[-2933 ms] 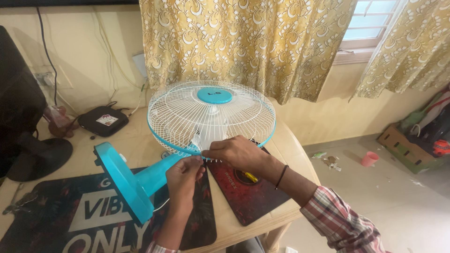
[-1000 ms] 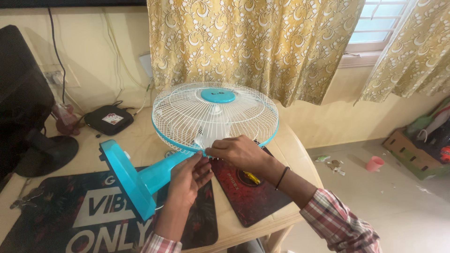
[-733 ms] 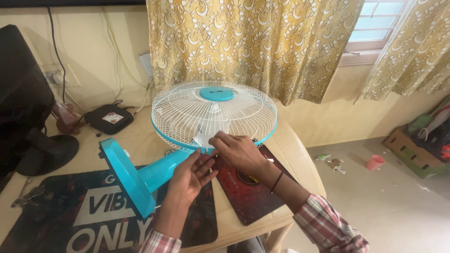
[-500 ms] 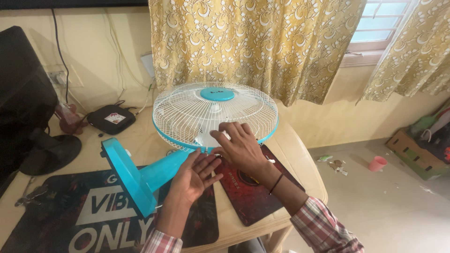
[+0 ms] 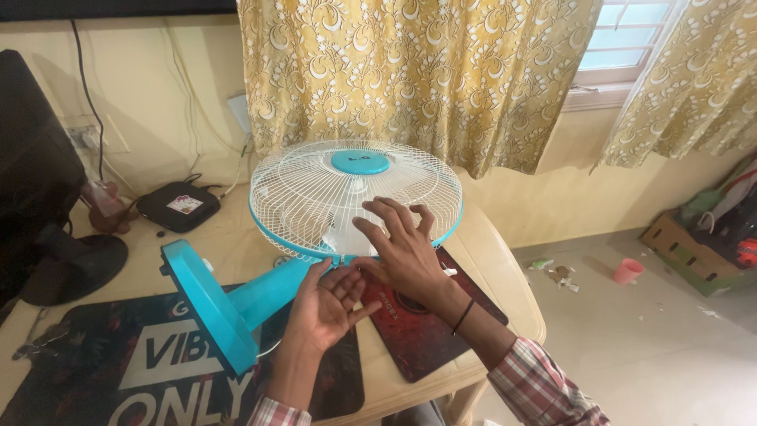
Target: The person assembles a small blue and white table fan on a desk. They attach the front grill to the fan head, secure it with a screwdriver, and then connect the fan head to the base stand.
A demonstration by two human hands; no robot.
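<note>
Sideways on the counter (image 5: 489,260) lies a blue fan (image 5: 315,229), its base (image 5: 201,308) tipped up on edge so the white grille (image 5: 315,189) faces upward within easy reach. Both hands are released: the right hand (image 5: 402,248) spreads flat over the grille's near rim, and the left hand (image 5: 327,304) cups palm-up just beneath that rim, as if catching something. Off right, a cardboard box (image 5: 678,244) on the floor holds jumbled, indistinct items.
</note>
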